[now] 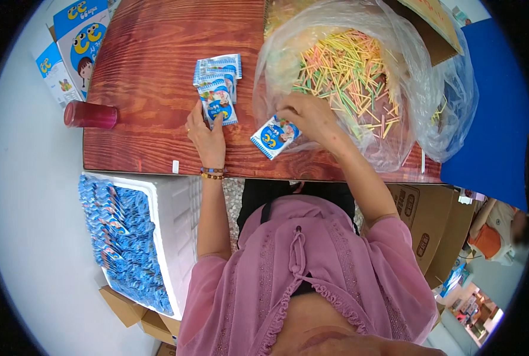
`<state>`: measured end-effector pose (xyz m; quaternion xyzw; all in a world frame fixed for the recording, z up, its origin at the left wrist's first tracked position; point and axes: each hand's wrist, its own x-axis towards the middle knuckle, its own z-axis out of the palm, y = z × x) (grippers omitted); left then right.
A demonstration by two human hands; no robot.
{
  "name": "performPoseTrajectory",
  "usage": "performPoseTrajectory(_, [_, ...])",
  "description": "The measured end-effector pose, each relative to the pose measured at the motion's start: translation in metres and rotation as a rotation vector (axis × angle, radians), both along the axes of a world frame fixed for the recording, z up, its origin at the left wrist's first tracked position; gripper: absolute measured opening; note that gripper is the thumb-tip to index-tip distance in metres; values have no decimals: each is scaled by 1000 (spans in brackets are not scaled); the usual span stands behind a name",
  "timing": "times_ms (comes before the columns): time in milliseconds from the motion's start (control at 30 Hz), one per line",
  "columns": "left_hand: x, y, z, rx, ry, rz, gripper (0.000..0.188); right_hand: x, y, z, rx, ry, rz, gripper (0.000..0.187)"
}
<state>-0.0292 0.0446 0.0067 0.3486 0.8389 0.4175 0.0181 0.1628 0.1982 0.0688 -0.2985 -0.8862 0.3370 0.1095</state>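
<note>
Lower left: white foam box [153, 204] below desk level, heaped with blue packets [125, 231]. Heap looks close to the rim; a bump could tip some out.

Mid-frame, right hand [308, 115]: grip pinches a single packet [274, 137] by its upper end, near the front edge of the desk [152, 71]. Pinch takes in only that end; a weak hold could let the packet swing or drop over the edge.

Left hand [207, 141]: fingers about the nearest of the overlapping packets [218, 95], centre-left; cannot tell whether the grip is tight. A careless sideways push would likely fan the pile.

Right of centre: clear plastic bag [274, 62], open, coloured thin sticks [344, 74] inside. Right forearm crosses its near side; a snagged fold could drag it and spill or snap sticks.

Left: red tumbler [91, 114] near the desk's edge, easily knocked off by a wide elbow.
</note>
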Motion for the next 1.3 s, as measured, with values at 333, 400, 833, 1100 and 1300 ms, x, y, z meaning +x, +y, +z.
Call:
performPoseTrajectory(333, [1, 7, 3, -27, 85, -50, 57, 14, 3, -20, 180, 27, 206, 28])
performPoseTrajectory(400, [5, 2, 5, 31, 65, -49, 55, 16, 2, -18, 166, 33, 189, 25])
performPoseTrajectory(833, [101, 5, 54, 243, -223, -158, 46, 39, 9, -29, -384, 447, 5, 11])
performPoseTrajectory(1100, [109, 23, 51, 467, -1130, -276, 10, 49, -15, 0, -961, 736, -163, 26])
performPoseTrajectory(1300, [112, 28, 46, 487, -1149, -287, 10, 61, -6, -13, -913, 534, -101, 17])
